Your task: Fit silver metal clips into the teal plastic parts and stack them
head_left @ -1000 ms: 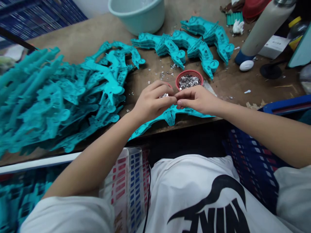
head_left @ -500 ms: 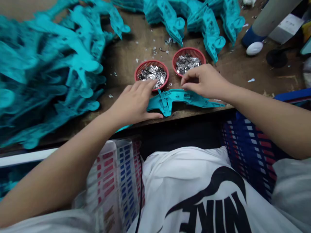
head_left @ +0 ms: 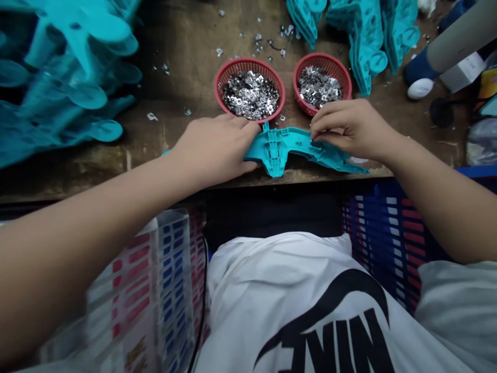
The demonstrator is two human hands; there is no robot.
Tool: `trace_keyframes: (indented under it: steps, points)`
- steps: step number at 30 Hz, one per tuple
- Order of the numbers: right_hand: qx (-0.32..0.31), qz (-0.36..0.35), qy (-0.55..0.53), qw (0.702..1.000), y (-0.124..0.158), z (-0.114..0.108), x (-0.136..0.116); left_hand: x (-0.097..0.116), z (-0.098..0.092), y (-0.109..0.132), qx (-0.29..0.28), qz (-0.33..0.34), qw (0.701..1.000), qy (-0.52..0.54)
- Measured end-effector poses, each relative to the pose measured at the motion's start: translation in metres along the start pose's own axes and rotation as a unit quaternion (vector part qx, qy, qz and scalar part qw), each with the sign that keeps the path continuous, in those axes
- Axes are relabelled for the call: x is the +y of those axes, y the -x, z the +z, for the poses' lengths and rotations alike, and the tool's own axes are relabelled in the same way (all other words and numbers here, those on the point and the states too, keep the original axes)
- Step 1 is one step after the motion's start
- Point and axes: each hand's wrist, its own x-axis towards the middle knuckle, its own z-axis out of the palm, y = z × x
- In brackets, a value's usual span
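Note:
A teal plastic part [head_left: 285, 149] lies along the front edge of the wooden table [head_left: 186, 62]. My left hand [head_left: 215, 147] rests on its left end, fingers curled over it and holding it down. My right hand [head_left: 349, 129] sits over its right arm, fingertips pinched together against the part; whatever small piece they hold is hidden. Just behind the hands stand two red baskets, the left basket [head_left: 249, 89] and the right basket [head_left: 322, 83], both filled with small shiny metal pieces.
A large heap of teal parts [head_left: 58, 83] fills the left of the table, and stacked teal parts [head_left: 361, 31] stand at the back right. Loose metal bits lie scattered. A grey cylinder [head_left: 454, 36] and white objects sit far right. Blue crates [head_left: 388, 233] are below the table.
The view has dropped and moved closer. My left hand left the left basket and settled on the part's left end. My right hand stays pinched on the right arm.

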Motion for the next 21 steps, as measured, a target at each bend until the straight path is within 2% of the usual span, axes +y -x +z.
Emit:
trace_keyframes:
  steps: [4,7,10,13,15,21]
  points:
    - [-0.005,-0.004,0.021,1.000,0.000,0.000,0.003,0.005,0.007,-0.004,-0.017,-0.079,0.996,0.048]
    - [-0.011,0.000,0.045,0.999,0.001,-0.002,0.003,0.011,0.002,-0.005,-0.048,-0.112,0.992,0.028]
    - [-0.016,0.003,0.069,0.997,0.002,-0.005,0.003,0.013,-0.008,-0.005,-0.073,-0.106,0.992,0.010]
    - [-0.031,-0.026,0.077,0.996,0.003,-0.004,0.003,0.011,-0.014,-0.004,-0.075,-0.094,0.993,-0.015]
    - [-0.041,-0.058,0.070,0.995,0.002,-0.001,0.004,0.008,-0.014,-0.004,-0.069,-0.096,0.993,-0.024]
    - [-0.029,-0.122,0.045,0.991,-0.005,0.011,0.010,0.006,-0.009,-0.009,-0.047,-0.112,0.992,0.039]
